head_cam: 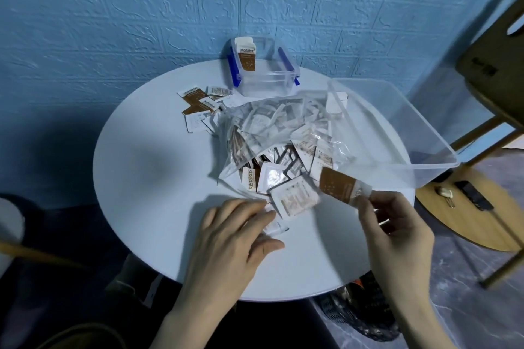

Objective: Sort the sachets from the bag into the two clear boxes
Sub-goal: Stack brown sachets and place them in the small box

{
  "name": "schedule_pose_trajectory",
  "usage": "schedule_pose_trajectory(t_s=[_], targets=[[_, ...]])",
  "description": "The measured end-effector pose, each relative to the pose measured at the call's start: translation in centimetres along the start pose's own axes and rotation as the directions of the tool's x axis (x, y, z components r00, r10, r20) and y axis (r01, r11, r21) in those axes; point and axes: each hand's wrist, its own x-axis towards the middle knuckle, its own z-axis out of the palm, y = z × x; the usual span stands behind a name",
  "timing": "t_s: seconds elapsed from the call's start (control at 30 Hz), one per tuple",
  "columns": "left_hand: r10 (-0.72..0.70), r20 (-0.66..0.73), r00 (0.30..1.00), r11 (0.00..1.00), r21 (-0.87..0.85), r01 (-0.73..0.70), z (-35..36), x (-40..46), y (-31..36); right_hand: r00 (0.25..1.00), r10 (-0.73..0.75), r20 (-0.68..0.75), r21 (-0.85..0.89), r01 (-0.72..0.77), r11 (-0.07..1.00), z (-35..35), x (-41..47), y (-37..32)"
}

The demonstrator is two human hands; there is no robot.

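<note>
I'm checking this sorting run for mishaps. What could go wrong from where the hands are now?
1. The right hand pinches the brown sachet only by its end, so it may slip.
2. The large clear box overhangs the table edge; a nudge might tip it off.
3. The left hand rests by loose sachets spilling from the bag and may push some toward the edge.

Readable: "taikoo", after 2 Chinese characters, printed on the brown-and-white sachet (247,55) standing upright in the small blue-latched box (262,68). Same "taikoo" mark running vertically on a white sachet (250,181) at the near edge of the bag's pile. Print on other sachets too blurred to read.
</note>
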Motion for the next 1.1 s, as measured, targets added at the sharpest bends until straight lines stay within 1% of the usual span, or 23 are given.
schedule_pose_trajectory(t_s=[0.07,0.1,0.17,0.2,0.27,0.33,0.4,0.47,0.57,0.63,0.7,0.77,0.87,0.9,1.0,1.1], targets=[[-0.029,-0.043,0.999,0.999,-0.044,0.027,-0.3,0.4,0.4,0.998,0.057,-0.011,0.139,-0.055,0.989,-0.2,0.1,-0.7],[-0.066,-0.061,0.996,0.994,-0.092,0.06,-0.5,0.6,0.8,0.996,0.094,0.005,0.213,-0.093,0.973,-0.2,0.1,-1.1],[-0.179,-0.062,0.982,0.958,-0.237,0.16,-1.0,0.9,1.4,0.982,0.167,0.09,0.349,-0.189,0.918,0.1,0.1,-1.5],[-0.247,-0.04,0.968,0.923,-0.313,0.223,-1.2,1.1,1.8,0.972,0.188,0.143,0.387,-0.23,0.893,0.4,0.0,-1.6],[-0.371,0.033,0.928,0.819,-0.459,0.344,-1.4,1.3,2.3,0.953,0.201,0.226,0.41,-0.28,0.868,1.2,-0.5,-1.6],[-0.438,0.097,0.894,0.694,-0.595,0.405,-1.4,1.5,2.5,0.934,0.193,0.301,0.409,-0.309,0.859,1.9,-1.1,-1.7],[-0.469,0.144,0.871,0.598,-0.674,0.434,-1.3,1.6,2.4,0.915,0.157,0.372,0.401,-0.311,0.862,2.4,-1.9,-2.1],[-0.492,0.188,0.85,0.543,-0.697,0.468,-1.4,1.3,2.1,0.898,0.105,0.427,0.38,-0.284,0.88,2.7,-2.7,-2.4],[-0.54,0.195,0.819,0.516,-0.692,0.505,-1.4,0.6,1.7,0.883,0.073,0.463,0.254,-0.211,0.944,2.8,-3.2,-2.1],[-0.579,0.185,0.794,0.503,-0.685,0.527,-1.4,0.4,1.3,0.908,0.061,0.414,0.106,-0.115,0.988,2.6,-2.7,-1.2],[-0.596,0.187,0.781,0.483,-0.694,0.534,-1.4,0.2,0.9,0.946,-0.005,0.325,-0.11,0.043,0.993,2.5,-1.8,-0.4],[-0.612,0.191,0.767,0.447,-0.717,0.535,-1.2,0.2,0.6,0.951,-0.107,0.289,-0.278,0.19,0.941,2.7,-0.7,0.1],[-0.633,0.209,0.746,0.368,-0.767,0.526,-1.1,0.3,0.5,0.916,-0.215,0.34,-0.35,0.335,0.875,3.3,0.1,0.3],[-0.642,0.203,0.739,0.36,-0.771,0.525,-1.2,0.4,0.5,0.902,-0.226,0.368,-0.375,0.367,0.851,3.6,0.1,0.3],[-0.646,0.18,0.741,0.388,-0.759,0.523,-1.5,0.4,0.6,0.88,-0.188,0.436,-0.485,0.406,0.775,4.4,-0.3,0.3],[-0.645,0.184,0.742,0.396,-0.75,0.53,-1.6,0.4,0.5,0.893,-0.205,0.401,-0.503,0.402,0.765,5.0,-0.5,0.2]])
